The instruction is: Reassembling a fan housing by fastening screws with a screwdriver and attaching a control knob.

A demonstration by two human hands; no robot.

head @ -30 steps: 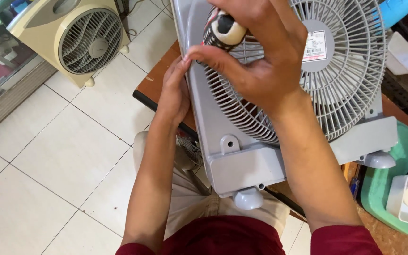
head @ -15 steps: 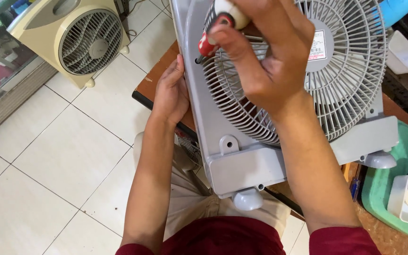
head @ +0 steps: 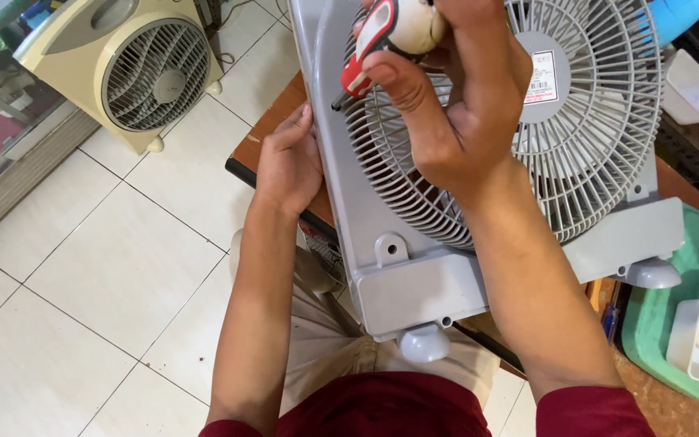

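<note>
Both hands on grey box fan (head: 414, 283), lying grille-up across brown table (head: 273, 121).

Right hand (head: 455, 105) clenched round a screwdriver (head: 382, 36) with red, black and cream handle, tip down at the frame beside the round ribbed plastic grille (head: 592, 137). Left hand (head: 289, 162) laid flat, fingers together, pressed against the fan's left edge, just over the table's rim. Smooth moulded casing, rounded feet overhanging the lap. Glossy pale floor tiles (head: 107, 275) lie open to the left; beige fan (head: 135, 69) stands well apart.

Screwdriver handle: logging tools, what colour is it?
Red, white and black screwdriver handle, head view.
</note>
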